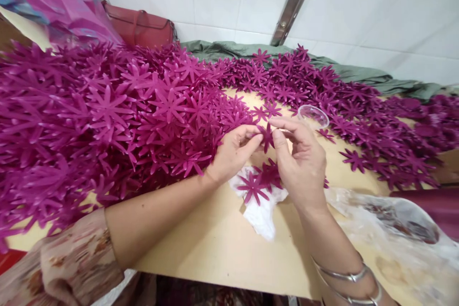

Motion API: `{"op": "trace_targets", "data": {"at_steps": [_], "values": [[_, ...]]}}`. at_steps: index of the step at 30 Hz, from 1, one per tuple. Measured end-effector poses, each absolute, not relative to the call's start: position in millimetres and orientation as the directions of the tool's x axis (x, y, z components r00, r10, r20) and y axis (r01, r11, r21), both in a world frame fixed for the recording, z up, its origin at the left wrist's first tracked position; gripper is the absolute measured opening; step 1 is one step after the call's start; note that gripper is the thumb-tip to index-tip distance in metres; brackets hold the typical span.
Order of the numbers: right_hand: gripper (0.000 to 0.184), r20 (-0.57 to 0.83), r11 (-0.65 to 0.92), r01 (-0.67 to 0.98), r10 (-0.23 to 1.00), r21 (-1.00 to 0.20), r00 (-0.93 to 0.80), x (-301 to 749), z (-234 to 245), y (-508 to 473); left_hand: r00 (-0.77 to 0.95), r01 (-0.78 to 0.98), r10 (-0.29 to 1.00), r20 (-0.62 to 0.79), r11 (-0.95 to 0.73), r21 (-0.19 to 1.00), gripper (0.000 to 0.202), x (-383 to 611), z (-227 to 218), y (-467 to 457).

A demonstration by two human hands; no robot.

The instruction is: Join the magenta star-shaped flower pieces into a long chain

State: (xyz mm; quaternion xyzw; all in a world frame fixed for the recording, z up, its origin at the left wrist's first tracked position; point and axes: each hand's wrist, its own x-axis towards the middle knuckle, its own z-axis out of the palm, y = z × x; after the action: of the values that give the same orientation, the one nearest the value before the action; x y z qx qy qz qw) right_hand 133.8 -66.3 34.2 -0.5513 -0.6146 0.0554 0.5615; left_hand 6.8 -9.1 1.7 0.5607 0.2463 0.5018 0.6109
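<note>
Between both hands, above the tabletop, is one magenta star-shaped artificial flower (267,137) with narrow petals. My left hand (234,150) pinches its left side between thumb and forefinger. From the right, my right hand (301,160) grips its other side with thumb and fingertips. Just below them, a couple of loose flowers (254,188) lie on a crumpled white tissue (261,217). A large heap of the same flowers (107,110) rises beside my left forearm. Behind my right hand sits a clear round plastic lid or dish (313,117).
A second band of flowers (362,119) curves along the back and right. Clear plastic bags (401,234) with small dark pieces lie at the right on the tan table (215,244). A red handbag (139,26) and green cloth (233,49) are against the tiled wall.
</note>
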Motion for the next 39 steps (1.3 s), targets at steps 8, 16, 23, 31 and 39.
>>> {"op": "trace_targets", "data": {"at_steps": [8, 16, 23, 31, 39], "values": [[0.013, 0.638, 0.360, 0.690, 0.746, -0.628, 0.192, 132, 29, -62, 0.354, -0.372, 0.914, 0.199, -0.057, 0.926, 0.026, -1, 10, -7], [0.007, 0.655, 0.317, 0.713, 0.710, -0.625, 0.258, 139, 29, -61, 0.427, -0.416, 0.890, 0.158, 0.039, 0.909, 0.034, 2, 5, -4], [0.008, 0.435, 0.316, 0.344, 0.826, -0.884, 0.359, 138, 22, -58, 0.414, -0.401, 0.901, 0.131, 0.051, 0.915, 0.035, 0, 7, -5], [0.017, 0.297, 0.307, 0.025, 0.894, -0.951, 0.334, 140, 16, -52, 0.469, -0.396, 0.876, 0.118, 0.089, 0.914, 0.036, 0, 9, -6], [0.006, 0.638, 0.342, 0.694, 0.739, -0.634, 0.219, 140, 35, -62, 0.356, -0.417, 0.921, 0.159, 0.004, 0.909, 0.033, 1, 7, -6]]}}
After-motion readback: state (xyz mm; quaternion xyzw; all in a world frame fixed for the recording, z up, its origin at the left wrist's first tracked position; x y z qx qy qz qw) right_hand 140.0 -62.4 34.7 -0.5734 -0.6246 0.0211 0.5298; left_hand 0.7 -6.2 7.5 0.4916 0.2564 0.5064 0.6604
